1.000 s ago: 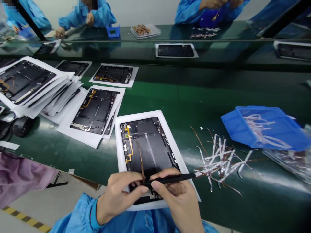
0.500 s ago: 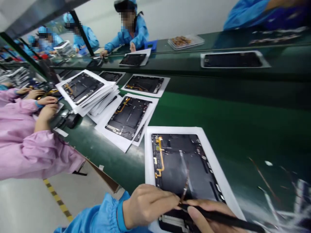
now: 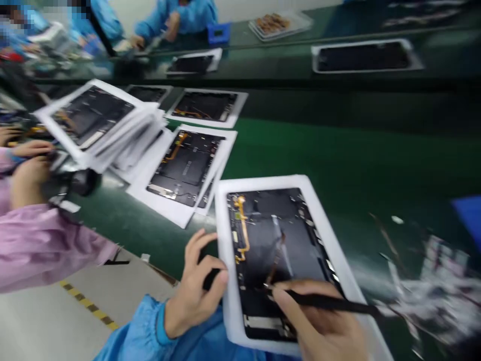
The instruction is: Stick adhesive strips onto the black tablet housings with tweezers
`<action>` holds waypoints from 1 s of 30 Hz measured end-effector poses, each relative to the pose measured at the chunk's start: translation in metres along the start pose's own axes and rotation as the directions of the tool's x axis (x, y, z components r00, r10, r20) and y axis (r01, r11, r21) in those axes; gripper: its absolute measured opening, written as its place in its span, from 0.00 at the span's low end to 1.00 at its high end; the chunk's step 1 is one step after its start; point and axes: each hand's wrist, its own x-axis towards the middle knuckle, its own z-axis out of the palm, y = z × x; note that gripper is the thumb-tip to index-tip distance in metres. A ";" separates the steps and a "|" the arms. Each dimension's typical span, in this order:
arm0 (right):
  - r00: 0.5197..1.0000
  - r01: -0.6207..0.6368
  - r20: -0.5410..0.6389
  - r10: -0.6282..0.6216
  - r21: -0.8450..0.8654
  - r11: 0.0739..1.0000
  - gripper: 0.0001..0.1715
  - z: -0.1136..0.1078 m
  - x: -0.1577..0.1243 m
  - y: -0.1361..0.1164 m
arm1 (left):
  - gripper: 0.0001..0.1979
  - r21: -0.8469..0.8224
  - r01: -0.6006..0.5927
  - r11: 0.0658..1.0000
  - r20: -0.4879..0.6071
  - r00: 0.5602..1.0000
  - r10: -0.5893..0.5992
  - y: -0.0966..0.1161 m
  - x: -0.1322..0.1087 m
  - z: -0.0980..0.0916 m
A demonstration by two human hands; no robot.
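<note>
An open black tablet shell [image 3: 278, 240] lies on a white foam sheet [image 3: 225, 250] at the near edge of the green belt, with an orange flex cable [image 3: 240, 225] along its left side. My right hand [image 3: 323, 326] grips a black tweezer-like tool [image 3: 330, 302] whose tip meets a thin brown strip [image 3: 276, 258] on the shell. My left hand [image 3: 193, 291] rests at the foam sheet's left edge, thumb on the rim and fingers apart, holding nothing.
More tablet shells on white sheets [image 3: 184, 165] and a stack of them [image 3: 93, 120] lie to the left. A co-worker in a pink sleeve [image 3: 45, 240] works at far left. Peeled strips [image 3: 432, 281] litter the belt [image 3: 338, 150] at right. Workers in blue sit opposite.
My left hand has let go of the brown strip and moved to the foam sheet's left edge. The view swung back rightwards and down; the strip now lies on the shell.
</note>
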 end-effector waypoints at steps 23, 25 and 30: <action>0.999 -0.007 0.047 0.013 -0.125 0.992 0.07 0.020 0.006 -0.006 | 0.05 0.047 0.092 0.995 0.267 0.958 -0.102 0.003 0.014 0.012; 0.999 -0.014 0.050 0.020 -0.123 0.992 0.08 0.020 0.006 -0.005 | 0.04 0.052 0.089 0.995 0.270 0.958 -0.100 0.003 0.013 0.012; 0.998 -0.018 0.056 0.025 -0.113 0.993 0.08 0.020 0.005 -0.003 | 0.05 0.071 0.054 0.996 0.262 0.962 -0.071 0.000 0.013 0.014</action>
